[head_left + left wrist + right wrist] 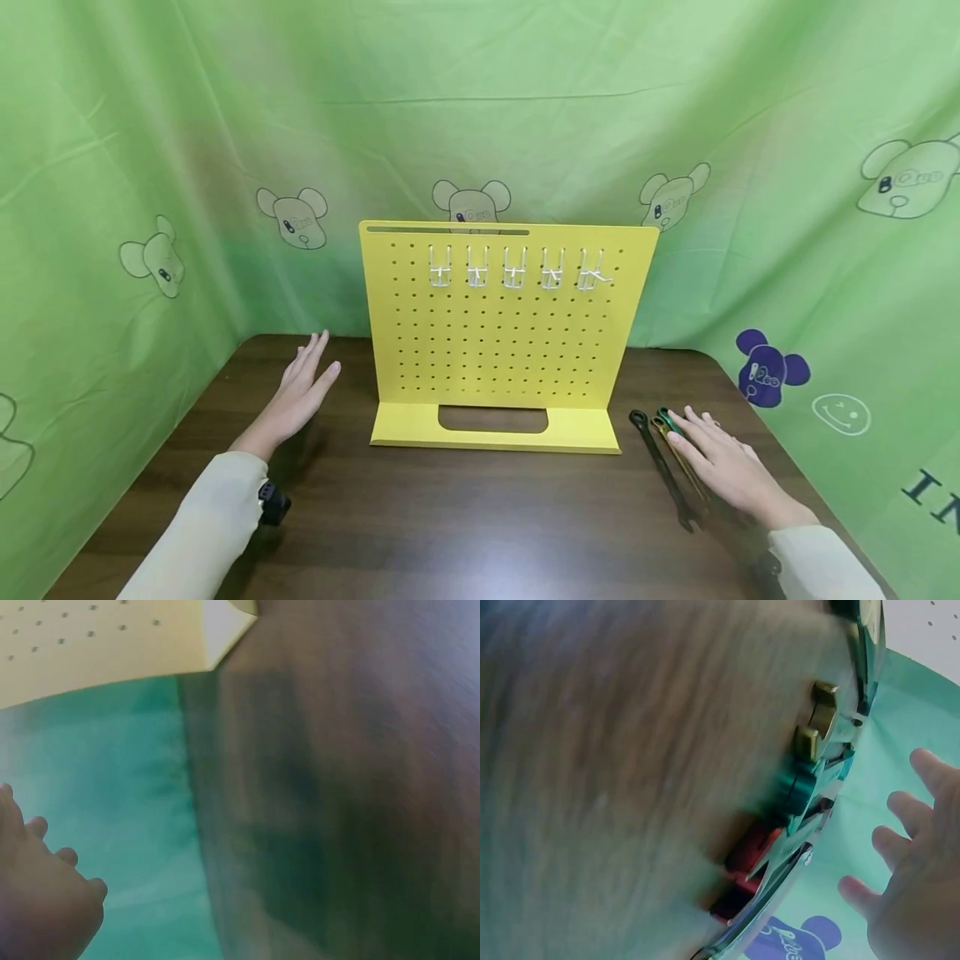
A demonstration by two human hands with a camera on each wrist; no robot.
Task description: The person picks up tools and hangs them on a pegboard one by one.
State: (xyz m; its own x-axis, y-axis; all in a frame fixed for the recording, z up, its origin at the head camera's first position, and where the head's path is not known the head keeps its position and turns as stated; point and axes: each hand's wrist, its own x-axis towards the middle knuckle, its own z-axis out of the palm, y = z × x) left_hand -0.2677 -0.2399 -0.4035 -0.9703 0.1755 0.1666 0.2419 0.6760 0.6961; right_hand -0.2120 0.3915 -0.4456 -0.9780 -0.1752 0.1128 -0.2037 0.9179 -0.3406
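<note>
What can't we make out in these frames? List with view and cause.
- Head: most of the green wrench, covered by the right hand.
- Head: the red tool seen in the right wrist view; the right hand blocks it.
- Left wrist: part of the left hand, cut off by the left and bottom edges.
- Left wrist: most of the pegboard, cut off by the top and left edges.
- Right wrist: table grain, blurred.

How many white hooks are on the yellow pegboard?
5, in one row along the upper part of the yellow pegboard: leftmost hook, second hook, middle hook, fourth hook and rightmost hook. None looks hidden.
</note>
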